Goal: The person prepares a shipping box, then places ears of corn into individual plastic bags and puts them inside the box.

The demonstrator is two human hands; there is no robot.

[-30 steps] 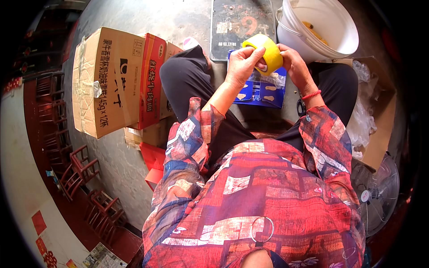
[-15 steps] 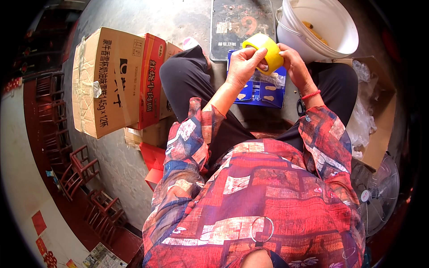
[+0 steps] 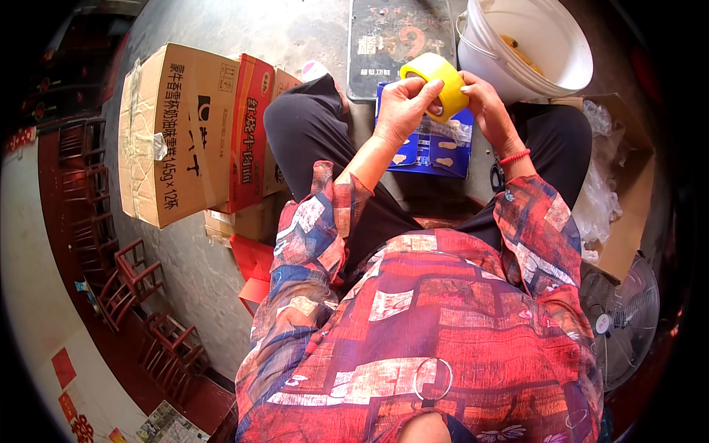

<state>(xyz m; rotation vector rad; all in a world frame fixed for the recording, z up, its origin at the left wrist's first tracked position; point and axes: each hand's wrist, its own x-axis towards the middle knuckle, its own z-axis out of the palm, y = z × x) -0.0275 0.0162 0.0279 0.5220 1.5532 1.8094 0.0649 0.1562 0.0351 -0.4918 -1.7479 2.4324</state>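
Note:
A roll of yellow packing tape (image 3: 450,90) is held up in front of me, above a blue box (image 3: 436,159). My left hand (image 3: 402,107) grips the roll, its thumb and fingers closed around the near left rim. At the roll's right side, my right hand (image 3: 486,103) pinches with thumb and forefinger at the tape's outer surface; whether a loose tape end is between them is too small to see. The blue box, with pale patches on its face, lies between my knees below the roll. Scissors (image 3: 497,177) with dark handles lie by my right thigh.
A dark flat board (image 3: 399,44) lies ahead. To its right stands a white bucket (image 3: 517,74) with yellow corn cobs inside. Cardboard cartons (image 3: 181,140) are at my left. An open carton (image 3: 628,199) of clear plastic bags and a fan (image 3: 624,325) are at right.
The tape roll has tilted and turned slightly in my hands. Both hands stay in nearly the same place.

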